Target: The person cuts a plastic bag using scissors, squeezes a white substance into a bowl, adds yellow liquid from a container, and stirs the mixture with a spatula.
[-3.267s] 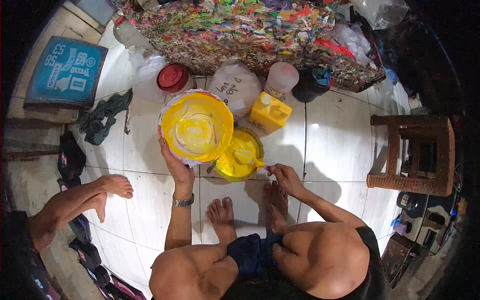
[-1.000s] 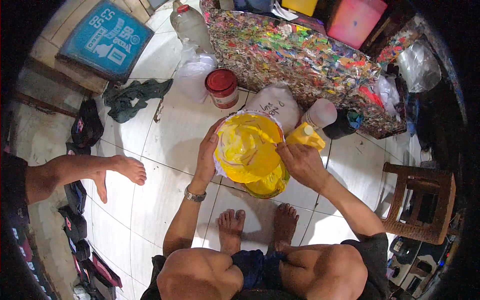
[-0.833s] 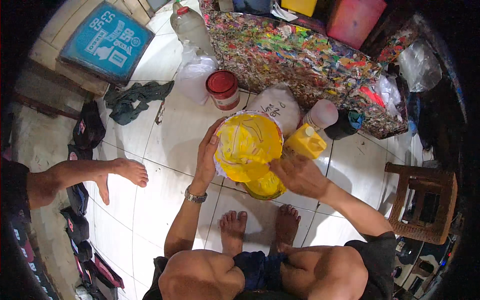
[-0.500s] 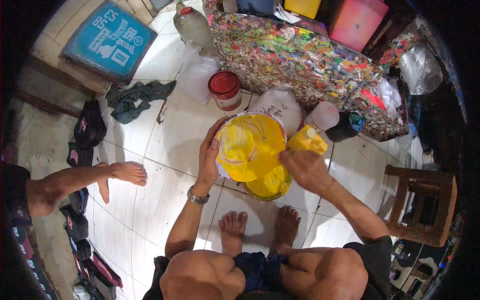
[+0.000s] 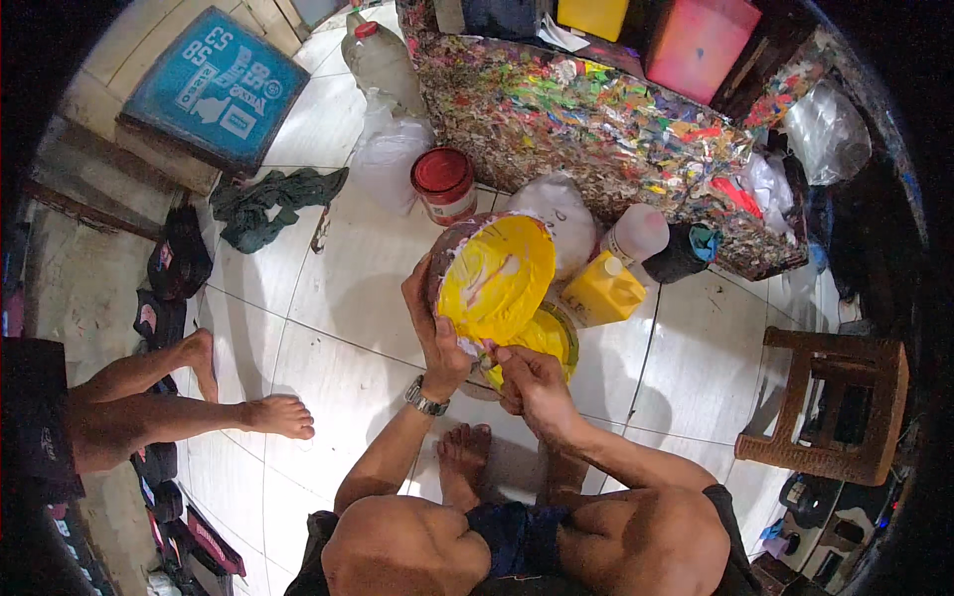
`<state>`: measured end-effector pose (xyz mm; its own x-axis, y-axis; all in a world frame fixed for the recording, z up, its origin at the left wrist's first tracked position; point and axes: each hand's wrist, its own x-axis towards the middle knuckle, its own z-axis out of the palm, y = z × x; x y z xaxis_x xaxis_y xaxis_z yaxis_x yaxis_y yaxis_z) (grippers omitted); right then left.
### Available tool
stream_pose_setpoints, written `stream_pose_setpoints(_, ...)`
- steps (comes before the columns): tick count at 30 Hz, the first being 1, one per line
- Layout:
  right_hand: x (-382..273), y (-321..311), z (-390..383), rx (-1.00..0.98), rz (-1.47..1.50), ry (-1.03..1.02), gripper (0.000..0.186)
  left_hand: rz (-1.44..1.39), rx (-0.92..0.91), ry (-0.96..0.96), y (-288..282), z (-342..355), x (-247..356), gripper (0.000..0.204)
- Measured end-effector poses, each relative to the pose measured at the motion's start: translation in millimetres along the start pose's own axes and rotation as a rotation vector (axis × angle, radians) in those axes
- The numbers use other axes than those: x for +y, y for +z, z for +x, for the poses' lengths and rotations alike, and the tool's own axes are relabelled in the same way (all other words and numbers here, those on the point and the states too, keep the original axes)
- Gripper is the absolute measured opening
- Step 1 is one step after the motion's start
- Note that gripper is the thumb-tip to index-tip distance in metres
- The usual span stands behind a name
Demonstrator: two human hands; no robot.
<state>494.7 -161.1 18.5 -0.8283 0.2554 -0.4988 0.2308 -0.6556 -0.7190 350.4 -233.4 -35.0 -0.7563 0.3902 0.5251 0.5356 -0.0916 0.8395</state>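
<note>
A round tub (image 5: 497, 283), its inside coated with thick yellow paint and its outer wall smeared, is tipped on its side toward the right. My left hand (image 5: 439, 343) grips it from the left, thumb on the lower rim. At that lower rim my right hand (image 5: 539, 392) is closed in a pinch; what is between its fingers is hidden or too small to name. Below and partly behind the tub is a second round container (image 5: 558, 338) with yellow paint in it. A yellow jug with a cap (image 5: 604, 290) stands just right of the tub.
Behind the tub are a red-lidded can (image 5: 443, 181), white plastic bags (image 5: 391, 149), a whitish bottle (image 5: 638, 233) and a paint-crusted block (image 5: 576, 129). A brown stool (image 5: 830, 407) stands at right. Another person's bare feet (image 5: 280, 415) are at left, near a dark cloth (image 5: 268, 204).
My right hand has moved left and down from the tub's right side to its lower rim. The tub has tilted further, and my left hand has shifted lower. The other person's feet have moved.
</note>
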Motion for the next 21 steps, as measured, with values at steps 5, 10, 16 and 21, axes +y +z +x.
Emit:
stream_pose_setpoints(5,-21,-22,-4,0.053,-0.064,-0.05,0.024,-0.074,0.084,-0.112,-7,-1,-3,0.073)
stream_pose_setpoints(10,-15,-86,-39,0.299,-0.931,-0.473,0.022,0.005,0.103,-0.075,-24,-1,-20,0.074)
stream_pose_setpoints(16,11,-123,-37,0.154,-1.831,-0.907,0.023,0.007,0.05,0.026,-22,-5,-22,0.071)
stream_pose_setpoints(21,-19,-99,-15,0.176,-1.698,-1.043,0.032,0.085,0.007,0.099,-13,-14,-31,0.074)
